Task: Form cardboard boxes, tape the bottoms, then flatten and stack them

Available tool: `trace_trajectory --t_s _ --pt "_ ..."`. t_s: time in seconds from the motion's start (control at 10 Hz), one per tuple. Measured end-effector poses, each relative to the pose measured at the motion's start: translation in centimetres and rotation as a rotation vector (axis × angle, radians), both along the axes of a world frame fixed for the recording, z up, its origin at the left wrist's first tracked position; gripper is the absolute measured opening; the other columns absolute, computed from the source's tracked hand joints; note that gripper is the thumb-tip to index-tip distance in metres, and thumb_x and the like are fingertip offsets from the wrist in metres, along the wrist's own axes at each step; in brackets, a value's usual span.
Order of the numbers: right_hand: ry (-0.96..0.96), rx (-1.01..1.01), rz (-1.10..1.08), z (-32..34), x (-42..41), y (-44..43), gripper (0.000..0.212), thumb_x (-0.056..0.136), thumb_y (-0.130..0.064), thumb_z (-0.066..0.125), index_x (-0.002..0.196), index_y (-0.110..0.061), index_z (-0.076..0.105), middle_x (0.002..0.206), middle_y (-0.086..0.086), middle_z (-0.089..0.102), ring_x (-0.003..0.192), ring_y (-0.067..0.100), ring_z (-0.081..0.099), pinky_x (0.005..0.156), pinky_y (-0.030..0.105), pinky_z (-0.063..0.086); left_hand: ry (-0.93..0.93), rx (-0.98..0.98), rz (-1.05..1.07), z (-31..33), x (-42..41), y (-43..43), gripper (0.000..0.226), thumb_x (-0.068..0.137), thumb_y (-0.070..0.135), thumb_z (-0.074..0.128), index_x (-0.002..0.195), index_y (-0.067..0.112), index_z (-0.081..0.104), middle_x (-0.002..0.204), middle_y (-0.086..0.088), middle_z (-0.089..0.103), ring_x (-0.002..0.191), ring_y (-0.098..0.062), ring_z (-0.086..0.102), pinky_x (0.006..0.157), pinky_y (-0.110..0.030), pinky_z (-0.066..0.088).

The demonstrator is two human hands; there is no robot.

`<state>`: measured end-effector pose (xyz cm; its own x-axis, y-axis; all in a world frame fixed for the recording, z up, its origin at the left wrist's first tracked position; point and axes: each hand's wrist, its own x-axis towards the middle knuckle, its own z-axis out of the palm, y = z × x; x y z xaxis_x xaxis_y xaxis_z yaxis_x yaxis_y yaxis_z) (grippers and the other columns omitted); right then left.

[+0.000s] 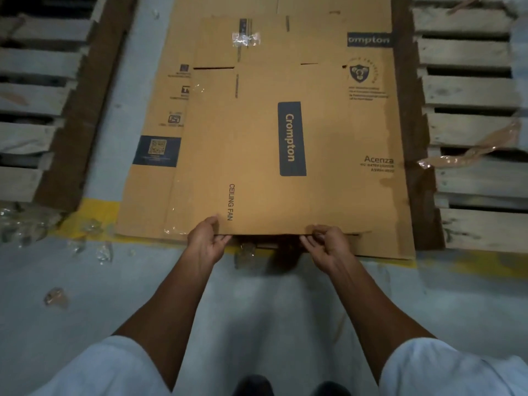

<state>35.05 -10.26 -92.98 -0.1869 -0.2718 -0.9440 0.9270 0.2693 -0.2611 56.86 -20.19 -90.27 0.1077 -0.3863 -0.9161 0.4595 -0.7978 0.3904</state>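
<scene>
White short sleeves (pixel 100 370) frame the bottom of the view, and both bare forearms reach forward over the grey concrete floor (pixel 257 310). The left hand (pixel 207 238) grips the near edge of a flattened brown cardboard box with a navy "Crompton" label (pixel 285 138), thumb on top and fingers curled beneath. The right hand (pixel 325 244) pinches that same edge further along, fingertips bunched on the cardboard lip.

That box lies straight ahead of both hands, its long axis running away from the person, so only its near short edge is within reach. It rests on a pile of other flattened brown cartons (pixel 148 201) on the floor, between two weathered wooden pallets (pixel 34 95). The left hand sits near the box's left corner and the right nearer the middle, leaving the right side unsupported. A dark gap under the edge suggests it is raised slightly, though that may be only shadow. Any lift or slide would probably hinge on this near edge.
</scene>
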Motion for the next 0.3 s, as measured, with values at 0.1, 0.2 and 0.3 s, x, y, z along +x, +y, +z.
trace_trajectory --t_s 0.1,0.2,0.3 --pt "0.005 0.032 0.118 -0.3 0.0 0.9 0.007 0.098 -0.002 0.054 0.092 -0.005 0.053 0.081 0.016 0.062 0.090 0.026 0.055 0.103 0.046 0.047 -0.032 0.050 -0.050 0.2 0.2 0.3 0.025 0.101 0.013 0.059 0.125 0.007 0.058 0.131 -0.021 0.060 0.122 -0.034 0.061 0.107 -0.045 0.050" --pt "0.036 -0.003 0.257 2.0 0.8 1.9 0.005 0.100 -0.012 0.059 0.096 -0.012 0.056 0.076 0.006 0.063 0.082 0.019 0.053 0.102 0.048 0.046 -0.104 0.066 -0.145 2.5 0.0 0.8 0.021 0.103 0.016 0.054 0.124 0.013 0.055 0.138 -0.021 0.052 0.120 -0.036 0.058 0.107 -0.049 0.049" --pt "0.178 -0.072 0.273 6.7 1.2 2.1 0.013 0.100 -0.014 0.061 0.112 -0.011 0.061 0.110 0.006 0.064 0.102 0.021 0.062 0.086 0.041 0.055 -0.153 -0.028 -0.328 8.1 -1.8 1.4 0.017 0.103 0.024 0.054 0.117 0.016 0.059 0.123 -0.009 0.064 0.110 -0.029 0.064 0.100 -0.043 0.053"
